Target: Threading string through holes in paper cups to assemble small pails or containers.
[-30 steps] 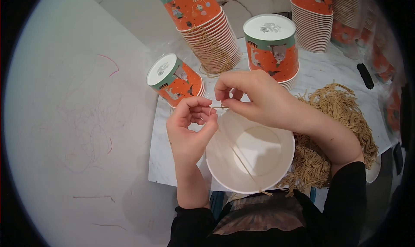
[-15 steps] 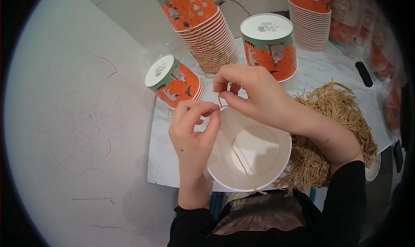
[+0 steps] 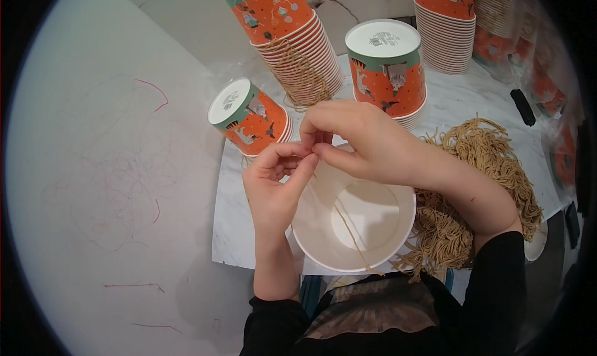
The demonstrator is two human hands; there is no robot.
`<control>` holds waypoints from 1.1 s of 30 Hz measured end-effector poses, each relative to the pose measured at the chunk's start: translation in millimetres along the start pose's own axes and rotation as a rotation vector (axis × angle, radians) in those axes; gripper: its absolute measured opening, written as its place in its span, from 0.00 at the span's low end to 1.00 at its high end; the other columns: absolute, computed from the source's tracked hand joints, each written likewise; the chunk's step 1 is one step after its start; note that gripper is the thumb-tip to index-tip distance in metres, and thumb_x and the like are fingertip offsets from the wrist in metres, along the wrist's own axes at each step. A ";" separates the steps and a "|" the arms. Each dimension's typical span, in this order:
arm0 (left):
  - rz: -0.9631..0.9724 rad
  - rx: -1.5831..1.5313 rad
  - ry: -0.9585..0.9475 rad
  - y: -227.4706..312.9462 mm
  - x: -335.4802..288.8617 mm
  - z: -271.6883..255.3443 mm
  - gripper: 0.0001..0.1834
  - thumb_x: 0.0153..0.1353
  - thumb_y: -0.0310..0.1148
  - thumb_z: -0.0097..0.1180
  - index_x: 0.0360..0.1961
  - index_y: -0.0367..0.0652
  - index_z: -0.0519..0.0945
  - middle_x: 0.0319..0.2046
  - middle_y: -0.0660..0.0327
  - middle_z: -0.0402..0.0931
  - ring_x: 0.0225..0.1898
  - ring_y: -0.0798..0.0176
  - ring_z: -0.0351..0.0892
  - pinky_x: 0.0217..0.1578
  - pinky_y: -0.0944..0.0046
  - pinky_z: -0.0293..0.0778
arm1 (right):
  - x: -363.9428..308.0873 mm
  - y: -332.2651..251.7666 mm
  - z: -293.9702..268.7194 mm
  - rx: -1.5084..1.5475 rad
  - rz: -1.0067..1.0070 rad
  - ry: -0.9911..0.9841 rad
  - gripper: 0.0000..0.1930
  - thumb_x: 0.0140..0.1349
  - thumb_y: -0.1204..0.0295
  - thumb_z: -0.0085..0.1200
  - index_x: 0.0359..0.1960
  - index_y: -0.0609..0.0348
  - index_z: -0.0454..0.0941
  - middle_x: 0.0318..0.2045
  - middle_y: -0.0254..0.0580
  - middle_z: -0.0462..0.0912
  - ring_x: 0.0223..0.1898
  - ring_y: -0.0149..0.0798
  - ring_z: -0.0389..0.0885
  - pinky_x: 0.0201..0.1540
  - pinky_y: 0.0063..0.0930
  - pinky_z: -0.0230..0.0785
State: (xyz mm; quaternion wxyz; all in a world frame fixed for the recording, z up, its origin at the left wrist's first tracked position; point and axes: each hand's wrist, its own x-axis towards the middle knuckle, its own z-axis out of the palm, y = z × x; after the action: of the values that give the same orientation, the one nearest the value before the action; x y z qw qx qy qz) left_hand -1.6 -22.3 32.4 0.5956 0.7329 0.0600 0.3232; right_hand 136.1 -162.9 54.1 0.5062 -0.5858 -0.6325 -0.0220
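Two bare hands are touching fingertip to fingertip, the left hand (image 3: 273, 182) and right hand (image 3: 360, 138) both pinching one tan cord (image 3: 351, 230), the gripped part mostly hidden. The cord is stretching across one open white tub (image 3: 405, 222), standing just below the hands, and is crossing its near rim. One shaggy cord heap (image 3: 485, 145) is lying partly under the right forearm. Four orange-and-green tub stacks are standing beyond the hands: one short stack (image 3: 255, 119) nearest the left, one upside-down stack (image 3: 388, 76) behind the right, two taller stacks (image 3: 298, 51) farther off.
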 end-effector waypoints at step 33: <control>-0.219 -0.233 -0.004 -0.7 7.2 4.1 0.04 0.57 0.20 0.59 0.34 0.33 0.81 0.31 0.54 0.86 0.30 0.71 0.83 0.33 0.74 0.75 | -7.8 -7.0 5.3 -0.024 0.050 -0.080 0.12 0.53 0.76 0.69 0.31 0.68 0.76 0.41 0.43 0.73 0.34 0.36 0.77 0.38 0.29 0.73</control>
State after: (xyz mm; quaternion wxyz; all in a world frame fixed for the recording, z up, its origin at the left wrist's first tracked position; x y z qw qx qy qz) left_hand 6.5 -22.1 34.4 0.7082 0.6488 0.1005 0.2598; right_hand 126.0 -167.5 50.3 0.4737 -0.6079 -0.6373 0.0064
